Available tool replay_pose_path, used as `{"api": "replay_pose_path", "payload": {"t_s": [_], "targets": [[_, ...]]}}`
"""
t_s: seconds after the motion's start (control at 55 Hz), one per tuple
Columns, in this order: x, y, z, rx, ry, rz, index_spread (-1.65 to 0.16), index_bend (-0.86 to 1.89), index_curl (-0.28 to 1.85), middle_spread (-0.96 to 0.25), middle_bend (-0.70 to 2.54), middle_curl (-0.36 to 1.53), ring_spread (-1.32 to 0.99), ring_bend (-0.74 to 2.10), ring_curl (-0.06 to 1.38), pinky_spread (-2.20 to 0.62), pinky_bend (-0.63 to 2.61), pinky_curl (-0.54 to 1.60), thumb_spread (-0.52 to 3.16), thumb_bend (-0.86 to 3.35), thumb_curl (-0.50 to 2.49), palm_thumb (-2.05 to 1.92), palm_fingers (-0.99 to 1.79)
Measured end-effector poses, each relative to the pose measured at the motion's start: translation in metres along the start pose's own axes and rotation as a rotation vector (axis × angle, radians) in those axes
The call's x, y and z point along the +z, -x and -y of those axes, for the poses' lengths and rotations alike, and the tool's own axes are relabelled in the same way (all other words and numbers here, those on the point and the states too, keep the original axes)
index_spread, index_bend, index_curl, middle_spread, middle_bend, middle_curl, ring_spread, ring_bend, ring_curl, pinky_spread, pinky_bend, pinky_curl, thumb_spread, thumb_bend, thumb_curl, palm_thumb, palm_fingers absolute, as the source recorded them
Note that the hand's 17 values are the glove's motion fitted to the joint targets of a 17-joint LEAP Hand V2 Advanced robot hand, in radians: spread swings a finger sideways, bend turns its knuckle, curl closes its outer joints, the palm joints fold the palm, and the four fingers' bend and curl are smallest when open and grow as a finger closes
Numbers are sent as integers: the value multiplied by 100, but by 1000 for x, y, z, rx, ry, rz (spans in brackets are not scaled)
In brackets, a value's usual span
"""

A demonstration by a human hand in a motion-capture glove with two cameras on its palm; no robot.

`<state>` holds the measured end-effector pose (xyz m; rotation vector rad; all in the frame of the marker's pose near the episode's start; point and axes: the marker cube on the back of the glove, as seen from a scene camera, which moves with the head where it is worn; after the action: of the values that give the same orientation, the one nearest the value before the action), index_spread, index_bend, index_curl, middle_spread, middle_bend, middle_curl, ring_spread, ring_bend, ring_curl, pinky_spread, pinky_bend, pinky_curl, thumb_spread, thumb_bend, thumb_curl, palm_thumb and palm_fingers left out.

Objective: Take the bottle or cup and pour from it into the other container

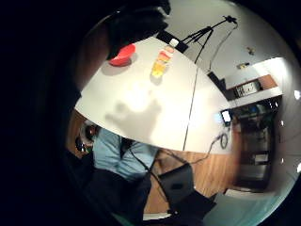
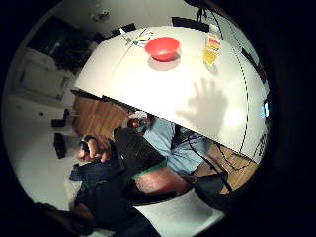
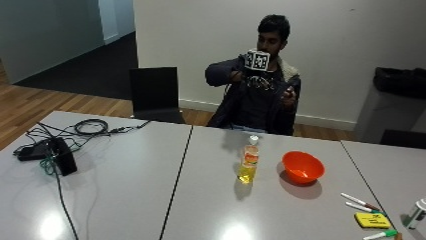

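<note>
**Gloved hand raised above the desk, bottle and bowl untouched**

A person sits behind the grey desk [image 3: 219, 200] with both hands lifted to chest height, well clear of everything on it. The gloved right hand [image 3: 247, 75] is held up in front of the chest and holds nothing. In the outside view the fingers themselves are hidden, but the hand's shadow on the desk, seen from the thumb-side palm view, has its fingers spread and straight, so the hand is released rather than clenched. The bare left hand [image 3: 287, 95] hangs beside it at about the same height, fingers loosely curled and holding nothing that can be made out.

The bottle [image 3: 249, 166] stands upright near the middle of the desk, in front of the person. It has a white cap, an orange label and yellow liquid in its lower part. Just beside it, apart from it and not touching, sits the orange-red bowl [image 3: 303, 167], upright with its mouth open to the ceiling. Both palm views look down on this pair from well above: the bottle [image 1: 162, 62] [image 2: 212, 49] and the bowl [image 1: 123, 55] [image 2: 162, 48] are small and distant.

Towards one corner of the desk lie several markers [image 3: 360, 202] and a yellow block [image 3: 371, 220]. At the far end sit a black box [image 3: 61, 156] and a tangle of black cables [image 3: 90, 127]. A black chair [image 3: 156, 94] stands next to the person.
</note>
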<state>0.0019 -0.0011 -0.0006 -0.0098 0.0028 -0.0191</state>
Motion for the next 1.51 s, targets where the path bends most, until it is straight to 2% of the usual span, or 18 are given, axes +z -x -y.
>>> {"api": "replay_pose_path", "payload": {"t_s": [0.2, 0.527, 0.563, 0.6, 0.654, 0.691, 0.763, 0.8, 0.891, 0.981, 1.036, 1.072, 1.181, 1.254, 1.327, 1.381, 1.454, 1.508], "targets": [[0, 0, 0, -9, 7, -1, -36, 17, 16, -3, 28, 16, 13, 21, 11, 24, 43, 15, 78, 2, 16, 19, 37], [1, -3, -2, 16, 15, 2, -40, 15, 22, -3, 27, 25, 16, 20, 17, 29, 45, 20, 91, -3, 26, 19, 33], [3, -3, -8, 59, 16, 0, -41, 15, 22, -3, 27, 26, 16, 20, 18, 29, 45, 20, 92, -3, 27, 19, 33], [7, -5, -9, 178, 5, -5, -41, 15, 23, -3, 26, 26, 16, 20, 18, 29, 45, 20, 92, -3, 27, 19, 32], [14, -25, 4, 330, -31, -2, -41, 15, 23, -3, 26, 27, 16, 20, 19, 29, 46, 21, 93, -3, 28, 18, 32], [22, -46, 11, 311, -24, 9, -41, 14, 23, -3, 26, 28, 16, 20, 19, 30, 46, 21, 92, -3, 29, 19, 31], [38, -88, 26, 177, 39, 57, -41, 12, 23, -3, 26, 29, 16, 21, 20, 30, 47, 22, 92, -3, 30, 19, 29], [50, -108, 41, 170, 27, 91, -40, 12, 22, -2, 26, 29, 17, 21, 21, 31, 49, 23, 92, -3, 30, 20, 27], [89, -148, 92, 320, -158, 206, -39, 11, 21, 0, 23, 29, 17, 21, 22, 31, 54, 25, 91, -2, 32, 22, 21], [136, -170, 117, 264, -178, 388, -39, 12, 21, 1, 22, 30, 18, 21, 23, 31, 57, 26, 90, -2, 33, 26, 17], [163, -174, 145, 385, -239, 519, -38, 13, 21, 2, 21, 30, 19, 21, 23, 31, 59, 27, 89, -2, 34, 30, 16], [175, -174, 157, 410, -239, 587, -38, 13, 21, 3, 20, 30, 20, 21, 23, 32, 60, 27, 88, -2, 35, 32, 15], [203, -179, 208, 290, -318, 725, -36, 14, 22, 6, 19, 30, 21, 20, 23, 32, 62, 28, 86, -3, 35, 35, 11], [213, -170, 226, 378, -201, 844, -34, 14, 22, 7, 19, 30, 22, 20, 23, 33, 63, 28, 85, -3, 36, 36, 10], [225, -161, 245, 388, -204, 953, -33, 15, 23, 8, 19, 30, 22, 21, 24, 33, 64, 28, 83, -3, 36, 38, 9], [239, -154, 252, 306, -284, 1014, -32, 15, 23, 8, 19, 31, 23, 21, 24, 33, 65, 28, 82, -2, 37, 40, 11], [254, -151, 267, 176, -470, 1063, -30, 14, 23, 8, 21, 31, 23, 24, 25, 34, 65, 28, 81, -2, 38, 44, 16], [259, -148, 275, 165, -514, 1149, -30, 13, 23, 6, 22, 32, 22, 29, 26, 34, 66, 28, 80, -2, 38, 48, 27]]}}
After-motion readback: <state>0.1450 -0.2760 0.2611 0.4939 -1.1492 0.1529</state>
